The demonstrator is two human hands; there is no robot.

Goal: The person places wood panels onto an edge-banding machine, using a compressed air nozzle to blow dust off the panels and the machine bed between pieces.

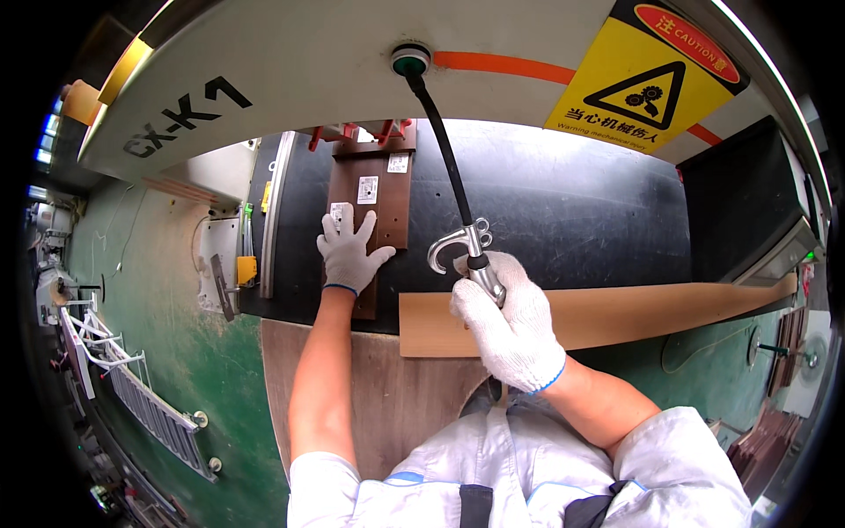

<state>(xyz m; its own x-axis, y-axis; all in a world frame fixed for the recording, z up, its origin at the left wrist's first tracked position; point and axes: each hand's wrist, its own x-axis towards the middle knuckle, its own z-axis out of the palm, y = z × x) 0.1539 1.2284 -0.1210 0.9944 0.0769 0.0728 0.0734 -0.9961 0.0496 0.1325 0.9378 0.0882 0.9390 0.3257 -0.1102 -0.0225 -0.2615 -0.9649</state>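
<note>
My left hand, in a white knit glove, lies with fingers spread on narrow dark brown boards. The boards bear small white labels and a few holes; one label is partly under my fingertips. In my right hand, also gloved, is a silver air blow gun with a curved hook, gripped around its lower body. A black hose runs from the gun up to a round fitting on the machine. The gun is held above the black tabletop, apart from the boards.
Red clamp-like parts stand at the boards' far end, under the pale machine housing with its yellow warning sign. A long light-wood panel extends right. A grey-brown board is near me; a roller rack stands left.
</note>
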